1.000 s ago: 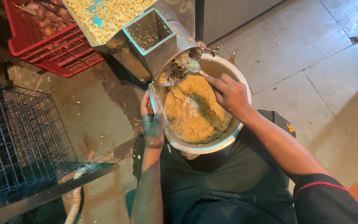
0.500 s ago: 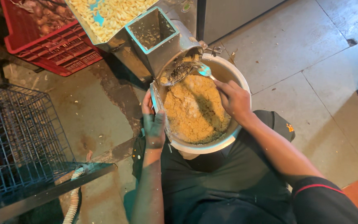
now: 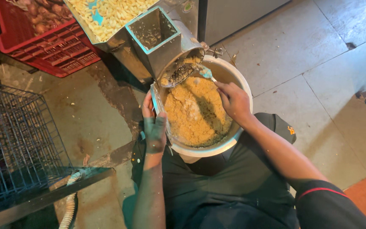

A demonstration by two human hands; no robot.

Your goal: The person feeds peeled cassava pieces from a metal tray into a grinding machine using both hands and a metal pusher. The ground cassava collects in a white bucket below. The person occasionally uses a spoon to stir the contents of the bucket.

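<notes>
Filling the middle of the frame, a white bowl [image 3: 234, 142] heaped with coarse yellow-brown ground paste [image 3: 193, 112] is held against the person's lap, directly under the outlet of a metal grinder [image 3: 166, 46]. The left hand [image 3: 154, 127] is closed on the bowl's left rim, its fingers wrapped over the edge, just left of centre. The right hand [image 3: 234, 99] is closed around the handle of a small pale-blue spoon [image 3: 205, 73], whose bowl end is pressed to the grinder's perforated outlet [image 3: 181, 72], above the paste, where clumps of the same paste are stuck to the metal. At the top centre, the grinder's square hopper [image 3: 153, 27] is seen open, smeared inside. Beside it, at the top edge, a tray of peeled pale cloves [image 3: 106, 12] is set. A red plastic crate [image 3: 51, 46] is seen in the upper left corner, and a dark blue wire crate [image 3: 18, 148] along the left edge. A ribbed hose [image 3: 69, 203] is seen at the lower left, over the stained concrete floor [image 3: 310, 63]
</notes>
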